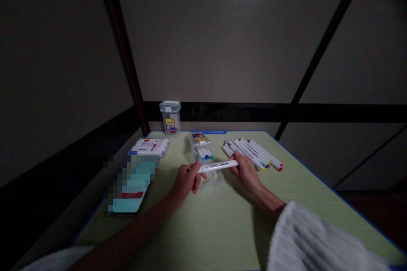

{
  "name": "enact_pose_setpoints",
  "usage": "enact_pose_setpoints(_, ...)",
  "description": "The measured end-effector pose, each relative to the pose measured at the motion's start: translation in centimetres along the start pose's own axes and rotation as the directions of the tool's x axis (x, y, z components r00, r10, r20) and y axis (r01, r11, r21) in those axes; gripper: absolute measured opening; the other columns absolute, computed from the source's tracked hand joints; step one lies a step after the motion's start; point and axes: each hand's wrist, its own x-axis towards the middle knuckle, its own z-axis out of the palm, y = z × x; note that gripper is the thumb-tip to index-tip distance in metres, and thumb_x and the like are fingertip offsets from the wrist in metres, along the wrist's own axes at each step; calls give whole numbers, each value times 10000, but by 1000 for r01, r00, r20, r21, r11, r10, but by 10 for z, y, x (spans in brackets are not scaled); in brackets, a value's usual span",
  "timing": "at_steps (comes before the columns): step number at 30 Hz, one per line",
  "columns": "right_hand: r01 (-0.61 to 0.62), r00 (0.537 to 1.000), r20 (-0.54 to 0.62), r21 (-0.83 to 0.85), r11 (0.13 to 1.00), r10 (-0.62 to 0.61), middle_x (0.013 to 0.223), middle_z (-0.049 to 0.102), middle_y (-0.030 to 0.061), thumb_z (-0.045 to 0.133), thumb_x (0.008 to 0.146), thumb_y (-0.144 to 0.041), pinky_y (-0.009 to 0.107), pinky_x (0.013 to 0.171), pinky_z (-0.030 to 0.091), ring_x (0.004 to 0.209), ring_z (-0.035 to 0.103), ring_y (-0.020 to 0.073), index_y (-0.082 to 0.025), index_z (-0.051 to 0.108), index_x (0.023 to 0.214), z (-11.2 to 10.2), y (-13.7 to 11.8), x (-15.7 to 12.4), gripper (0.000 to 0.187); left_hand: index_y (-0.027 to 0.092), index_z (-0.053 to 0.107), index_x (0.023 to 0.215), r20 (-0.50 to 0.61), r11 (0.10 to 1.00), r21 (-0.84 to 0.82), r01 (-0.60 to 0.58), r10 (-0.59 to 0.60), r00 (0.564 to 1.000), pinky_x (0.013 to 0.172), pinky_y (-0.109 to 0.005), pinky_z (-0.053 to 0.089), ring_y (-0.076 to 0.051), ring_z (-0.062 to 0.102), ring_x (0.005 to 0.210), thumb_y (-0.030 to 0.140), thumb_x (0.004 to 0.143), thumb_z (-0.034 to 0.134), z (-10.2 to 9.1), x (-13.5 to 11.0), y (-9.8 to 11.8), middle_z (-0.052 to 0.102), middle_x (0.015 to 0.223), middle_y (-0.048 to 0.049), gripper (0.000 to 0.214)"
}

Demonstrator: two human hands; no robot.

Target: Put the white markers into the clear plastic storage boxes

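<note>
A white marker pen (219,165) is held level above the table between my two hands. My left hand (188,179) pinches its left end, where a dark tip shows past the fingers. The right end sits in the closed fingers of my right hand (245,171). Just behind the marker lies a clear plastic box (191,147) on its side, its open end towards me. Inside it are a few markers with teal, blue and green ends (207,157). Its clear lid (214,178) hangs or lies below the marker, partly hidden by my left hand.
Several white markers with coloured ends (254,152) lie side by side at the right. A clear lidded box (171,118) stands upright at the back left, behind a flat pack of markers (149,147). A blurred phone-like slab (135,186) lies on the table's left. Walls enclose the table (203,228).
</note>
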Motion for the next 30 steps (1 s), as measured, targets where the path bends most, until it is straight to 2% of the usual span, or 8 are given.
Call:
enact_pose_setpoints(9, -34, 999, 15, 156, 987, 32, 368, 299, -61, 460, 787, -423, 246, 405, 188, 384, 234, 90, -191, 443, 476, 5, 0, -4, 388, 130, 560, 555, -11, 999, -25, -27, 27, 1000, 347, -205, 196, -52, 284, 263, 560, 697, 427, -1, 0, 0, 345, 269, 67, 472)
enact_pose_setpoints(14, -59, 997, 62, 375, 925, 38, 379, 301, -74, 539, 750, -357, 221, 400, 203, 388, 228, 77, -188, 419, 513, 5, 0, -2, 315, 142, 531, 560, -12, 995, 34, -97, 98, 995, 373, -193, 226, -45, 283, 298, 487, 701, 483, 1, -3, 3, 335, 285, 83, 376)
enact_pose_setpoints(17, -77, 996, 66, 453, 888, 52, 393, 305, -79, 577, 719, -323, 204, 388, 207, 388, 233, 68, -185, 417, 533, 5, -2, -1, 281, 136, 548, 601, -6, 994, 39, -105, 105, 994, 369, -187, 228, -43, 290, 305, 438, 684, 519, 2, -2, 3, 348, 301, 88, 315)
enact_pose_setpoints(23, -96, 995, 47, 477, 874, 84, 417, 301, -87, 621, 674, -328, 191, 357, 185, 376, 227, 53, -176, 494, 607, 3, -1, 0, 209, 117, 587, 794, -37, 994, -1, -109, 109, 993, 344, -179, 238, -48, 338, 307, 363, 618, 598, 1, 3, -3, 422, 364, 89, 302)
enact_pose_setpoints(30, -99, 995, 42, 465, 880, 90, 441, 340, -82, 633, 673, -355, 184, 357, 178, 372, 226, 35, -153, 603, 733, 4, -3, -1, 213, 163, 483, 706, -124, 992, -35, -122, 117, 985, 329, -159, 241, -38, 342, 304, 330, 603, 610, 0, 5, -6, 416, 390, 108, 234)
